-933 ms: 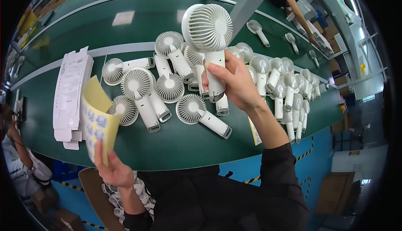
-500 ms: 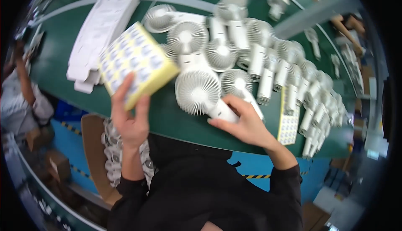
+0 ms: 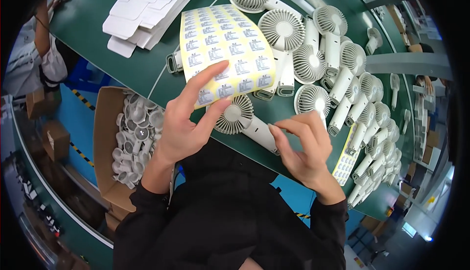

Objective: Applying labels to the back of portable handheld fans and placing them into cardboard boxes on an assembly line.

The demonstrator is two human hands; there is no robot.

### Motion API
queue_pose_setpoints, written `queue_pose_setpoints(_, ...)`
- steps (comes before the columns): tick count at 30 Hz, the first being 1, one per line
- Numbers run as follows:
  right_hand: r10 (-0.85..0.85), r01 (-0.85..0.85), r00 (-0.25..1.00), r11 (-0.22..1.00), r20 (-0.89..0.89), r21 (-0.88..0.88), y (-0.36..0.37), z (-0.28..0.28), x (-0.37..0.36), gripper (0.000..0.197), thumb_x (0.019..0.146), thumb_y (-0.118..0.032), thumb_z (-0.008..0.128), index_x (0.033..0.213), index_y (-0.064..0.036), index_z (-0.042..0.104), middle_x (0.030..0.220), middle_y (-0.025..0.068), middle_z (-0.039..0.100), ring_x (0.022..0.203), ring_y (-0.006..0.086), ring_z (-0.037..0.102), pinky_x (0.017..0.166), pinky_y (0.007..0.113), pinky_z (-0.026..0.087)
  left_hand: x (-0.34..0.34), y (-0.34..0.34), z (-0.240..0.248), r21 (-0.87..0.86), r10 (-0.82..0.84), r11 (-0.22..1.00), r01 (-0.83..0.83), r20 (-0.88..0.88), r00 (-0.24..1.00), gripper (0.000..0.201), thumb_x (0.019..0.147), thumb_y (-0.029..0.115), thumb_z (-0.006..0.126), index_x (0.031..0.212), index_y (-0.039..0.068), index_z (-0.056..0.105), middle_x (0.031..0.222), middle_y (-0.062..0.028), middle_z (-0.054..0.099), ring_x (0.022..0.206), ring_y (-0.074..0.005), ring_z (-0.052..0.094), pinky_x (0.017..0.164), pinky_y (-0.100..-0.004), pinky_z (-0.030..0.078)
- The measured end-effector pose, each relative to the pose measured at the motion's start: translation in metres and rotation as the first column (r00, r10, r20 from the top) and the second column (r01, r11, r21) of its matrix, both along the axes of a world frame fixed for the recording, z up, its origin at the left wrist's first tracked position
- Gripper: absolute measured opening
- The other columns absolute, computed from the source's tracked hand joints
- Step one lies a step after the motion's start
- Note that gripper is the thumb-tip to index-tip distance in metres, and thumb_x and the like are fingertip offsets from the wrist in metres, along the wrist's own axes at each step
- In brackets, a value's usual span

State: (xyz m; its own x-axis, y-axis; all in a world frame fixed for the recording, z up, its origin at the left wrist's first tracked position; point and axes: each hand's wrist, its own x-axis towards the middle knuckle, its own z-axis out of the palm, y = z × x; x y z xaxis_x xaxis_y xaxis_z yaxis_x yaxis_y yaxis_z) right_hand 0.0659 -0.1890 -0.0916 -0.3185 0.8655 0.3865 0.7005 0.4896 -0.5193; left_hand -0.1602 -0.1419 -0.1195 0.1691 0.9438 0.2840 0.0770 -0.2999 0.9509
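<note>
My left hand (image 3: 188, 113) grips a yellow sheet of printed labels (image 3: 223, 49), which curves upward over the bench. Its index finger and thumb lie against the sheet's lower part; the other fingers are hidden. Just under the sheet lies a white handheld fan (image 3: 259, 133), its round grille to the left and handle pointing toward my right hand (image 3: 308, 150). The right thumb and index finger are pinched together beside the handle's end. Whatever is between those fingertips, if anything, is too small to make out.
Several more white fans (image 3: 306, 64) crowd the green bench (image 3: 117, 69) at right. Another label sheet (image 3: 345, 164) lies among them. Folded white cartons (image 3: 147, 5) sit at the back left. Below the bench edge stands a cardboard box (image 3: 105, 142) of white fan parts. Another person's arm (image 3: 43, 37) shows far left.
The thick label stack at my left hand now appears as a curved sheet, farther right. My right hand has let go of the fan handle and pinches beside it. The whole view has shifted.
</note>
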Motion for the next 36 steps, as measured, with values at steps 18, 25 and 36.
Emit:
queue_pose_setpoints(18, 0.269, -0.255, 0.929, 0.963, -0.252, 0.090, 0.051, -0.011, -0.026, 0.018, 0.079, 0.010, 0.065, 0.095, 0.0025, 0.061, 0.095, 0.0131, 0.060, 0.090, 0.0206, 0.057, 0.080, 0.032, 0.048, -0.026, -0.019, -0.037, 0.176, 0.005, 0.981, 0.081, -0.439, 0.899, 0.094, 0.069, 0.008, 0.084, 0.144, -0.004, 0.028, 0.147, -0.0193, 0.035, 0.133, -0.0306, 0.040, 0.109, -0.0380, 0.033)
queue_pose_setpoints(25, 0.124, -0.309, 0.899, 0.860, -0.420, -0.406, 0.024, -0.029, -0.020, 0.015, 0.082, 0.011, 0.066, 0.094, 0.0043, 0.061, 0.098, 0.0119, 0.058, 0.089, 0.0182, 0.057, 0.077, 0.028, 0.047, -0.016, 0.004, -0.041, 0.298, 0.188, 0.953, -0.055, -0.439, 0.879, 0.089, 0.073, 0.016, 0.083, 0.144, 0.001, 0.032, 0.145, -0.0154, 0.042, 0.128, -0.0314, 0.044, 0.104, -0.0390, 0.037)
queue_pose_setpoints(36, 0.067, -0.212, 0.957, 0.825, -0.282, -0.524, 0.053, -0.024, -0.027, 0.008, 0.083, 0.001, 0.069, 0.089, 0.0002, 0.064, 0.097, 0.0051, 0.059, 0.082, 0.0116, 0.053, 0.073, 0.025, 0.044, 0.033, 0.087, -0.106, 0.851, -0.079, 0.469, -0.237, 0.308, 0.948, 0.083, 0.078, 0.020, 0.078, 0.143, -0.004, 0.032, 0.137, -0.0231, 0.045, 0.125, -0.0403, 0.044, 0.106, -0.0436, 0.033)
